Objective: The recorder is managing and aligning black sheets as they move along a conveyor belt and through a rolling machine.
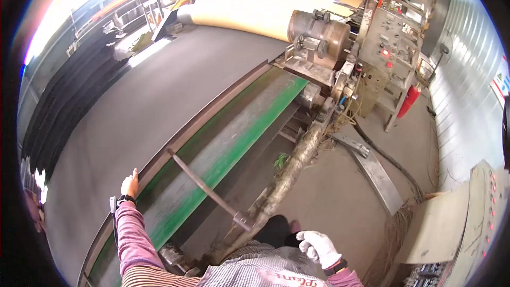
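My left hand [130, 185] is at the brown metal rail [175, 141], closed over its edge, with one digit pointing up and some fingers hidden. Just beyond the rail lies a wide dark grey sheet [154, 95] on the machine. On the near side runs a green belt or strip [234, 151], worn grey along its middle. A rusty bar [207, 187] crosses it from the rail toward me. In a white glove, my right hand [319, 247] hovers in front of my body at the lower right. Its fingers are loosely bent and apart, with nothing visible in them.
A yellowish sheet [244, 24] meets the dark sheet near a metal roller [332, 32]. A control panel [388, 34] with red lights stands behind it, and a second cabinet [451, 223] at the lower right. A thick pipe [292, 167], metal plate [380, 180] and cable [390, 154] lie low.
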A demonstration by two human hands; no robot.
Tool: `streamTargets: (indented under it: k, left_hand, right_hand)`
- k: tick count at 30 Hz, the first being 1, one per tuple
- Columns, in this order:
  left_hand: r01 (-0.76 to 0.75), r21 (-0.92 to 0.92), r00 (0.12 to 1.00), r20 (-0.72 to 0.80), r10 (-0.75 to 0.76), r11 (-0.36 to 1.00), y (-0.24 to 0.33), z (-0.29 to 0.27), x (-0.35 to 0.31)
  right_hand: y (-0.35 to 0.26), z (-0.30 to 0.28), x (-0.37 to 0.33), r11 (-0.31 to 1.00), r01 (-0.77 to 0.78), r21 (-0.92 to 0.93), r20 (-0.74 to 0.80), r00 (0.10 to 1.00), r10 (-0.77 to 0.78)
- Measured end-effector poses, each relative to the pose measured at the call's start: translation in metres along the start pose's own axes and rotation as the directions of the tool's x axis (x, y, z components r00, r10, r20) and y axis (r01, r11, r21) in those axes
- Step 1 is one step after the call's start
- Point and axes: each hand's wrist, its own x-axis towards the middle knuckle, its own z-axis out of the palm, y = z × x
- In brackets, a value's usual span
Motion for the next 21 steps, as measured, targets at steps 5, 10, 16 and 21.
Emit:
streamTargets:
  k: [5, 10, 16, 21]
  left_hand:
    - [0.021, -0.031, 1.0, 0.01, -0.02, 0.999, 0.068, -0.033, 0.039]
    - [-0.046, -0.012, 0.998, 0.041, 0.046, 0.999, 0.138, -0.079, 0.072]
    - [-0.025, -0.38, 0.992, -0.125, -0.025, 0.925, 0.209, -0.113, 0.105]
    - [-0.069, -0.552, 0.869, -0.443, -0.222, 0.831, 0.225, -0.142, 0.101]
  right_hand:
    - [-0.051, -0.007, 0.048, 0.985, -0.172, -0.007, 0.168, 0.971, 0.171]
    - [-0.076, -0.004, 0.066, 0.981, -0.191, -0.04, 0.197, 0.961, 0.195]
    - [-0.135, 0.013, 0.071, 0.922, -0.311, -0.232, 0.1, 0.935, 0.34]
    - [-0.203, 0.047, 0.084, 0.871, -0.184, -0.456, 0.099, 0.962, 0.255]
